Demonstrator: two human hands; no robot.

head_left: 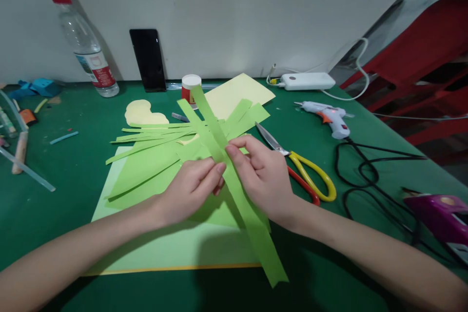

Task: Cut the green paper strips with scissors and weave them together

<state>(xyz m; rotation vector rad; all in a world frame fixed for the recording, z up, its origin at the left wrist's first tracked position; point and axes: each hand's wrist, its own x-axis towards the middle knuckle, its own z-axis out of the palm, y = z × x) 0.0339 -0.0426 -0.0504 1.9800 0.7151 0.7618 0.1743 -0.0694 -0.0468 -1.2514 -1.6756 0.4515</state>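
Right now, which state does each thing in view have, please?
Left hand: pinching green strips
Right hand: pinching green strips too
Bottle: standing, capped
Phone: propped up, screen dark
Jar: lid on
Scissors: lying down, blades seemingly closed
Glue gun: lying down, heat unknown

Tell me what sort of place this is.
Probably a craft workspace: green paper strips are being handled over a green tabletop, with scissors and a glue gun on it.

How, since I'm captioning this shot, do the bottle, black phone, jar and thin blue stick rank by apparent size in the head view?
1. Bottle
2. Black phone
3. Jar, partly hidden
4. Thin blue stick
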